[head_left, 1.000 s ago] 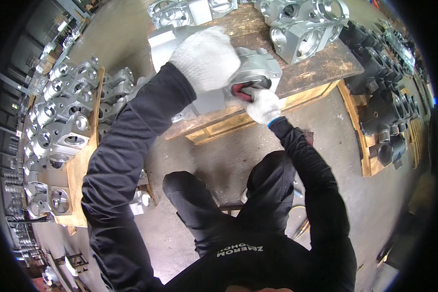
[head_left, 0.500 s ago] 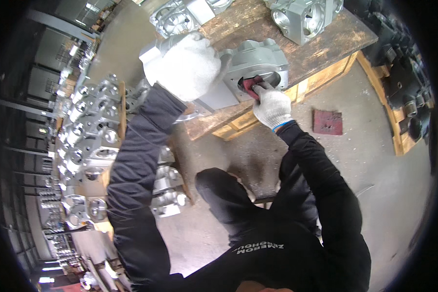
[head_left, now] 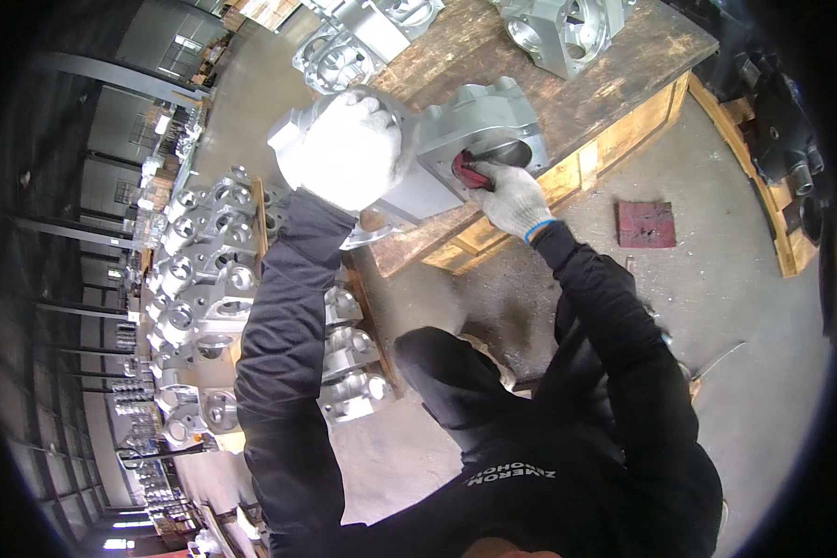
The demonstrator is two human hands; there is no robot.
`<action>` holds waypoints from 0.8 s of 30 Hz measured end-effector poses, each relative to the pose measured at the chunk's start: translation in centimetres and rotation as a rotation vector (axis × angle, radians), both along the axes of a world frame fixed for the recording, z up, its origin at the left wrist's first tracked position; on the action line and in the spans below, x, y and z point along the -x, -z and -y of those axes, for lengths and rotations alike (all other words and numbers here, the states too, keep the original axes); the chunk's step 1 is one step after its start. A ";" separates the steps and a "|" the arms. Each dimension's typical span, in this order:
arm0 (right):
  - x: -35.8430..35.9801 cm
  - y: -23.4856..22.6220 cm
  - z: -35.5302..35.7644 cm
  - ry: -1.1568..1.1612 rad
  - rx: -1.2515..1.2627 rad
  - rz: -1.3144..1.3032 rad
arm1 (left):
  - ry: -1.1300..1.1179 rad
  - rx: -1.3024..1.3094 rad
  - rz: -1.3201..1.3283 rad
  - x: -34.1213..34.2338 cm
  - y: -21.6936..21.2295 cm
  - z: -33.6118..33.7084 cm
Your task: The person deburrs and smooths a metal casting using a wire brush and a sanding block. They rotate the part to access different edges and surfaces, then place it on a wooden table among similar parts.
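Left hand (head_left: 349, 160) in a white glove, laid flat and open on top of the big gray metal part (head_left: 456, 149), pressing on its left end. Right hand (head_left: 511, 197), also in a white glove, closed around a small red pad (head_left: 470, 172), pushed against the rim of the round hole in the part's side. Metal part tipped up on the near edge of the wooden table (head_left: 567, 112), hanging a little over that edge. More shiny metal parts (head_left: 558, 28) farther back on the same table. Rows of the same kind of metal parts (head_left: 205, 288) down on the left. A flat red square (head_left: 646, 224) on the gray floor (head_left: 716, 307), well apart from the hands. Dark sleeves on both arms.
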State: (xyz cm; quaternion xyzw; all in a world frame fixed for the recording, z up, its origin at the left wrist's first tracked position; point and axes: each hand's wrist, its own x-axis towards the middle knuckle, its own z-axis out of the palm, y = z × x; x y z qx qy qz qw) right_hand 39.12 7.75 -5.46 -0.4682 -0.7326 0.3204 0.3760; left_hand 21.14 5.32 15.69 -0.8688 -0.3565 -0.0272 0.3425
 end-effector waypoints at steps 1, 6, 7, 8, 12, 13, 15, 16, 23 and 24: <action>-0.4 0.6 -0.2 -0.104 0.140 -0.186 | 0.020 -0.038 0.068 -0.6 0.8 1.0; -3.0 3.6 0.4 -0.173 0.687 -1.173 | -0.141 -0.095 0.874 -7.2 11.9 7.9; -3.3 3.7 1.1 -0.234 0.729 -1.287 | -0.219 0.114 1.177 -8.3 14.9 7.3; -3.4 3.6 1.8 -0.194 0.753 -1.313 | -0.339 0.343 1.518 -9.2 17.6 6.8; -4.6 0.6 4.7 0.052 0.582 -0.723 | -0.195 1.030 2.637 -10.2 23.2 4.7; -5.4 -0.7 4.3 0.188 0.448 -0.391 | -0.167 1.045 2.660 -10.2 23.2 4.0; -5.8 -3.1 3.6 0.559 -0.067 -0.314 | -0.171 0.874 2.744 -10.5 22.4 2.8; -6.8 -4.2 2.0 0.511 -0.303 -0.331 | -0.135 0.819 2.795 -10.5 21.8 2.0; -4.8 -5.5 -13.3 0.119 -0.108 0.278 | 0.299 0.682 2.878 -13.0 20.2 -2.5; -4.9 -5.4 -14.5 0.057 -0.058 0.347 | 0.151 0.677 2.846 -13.1 20.3 -3.0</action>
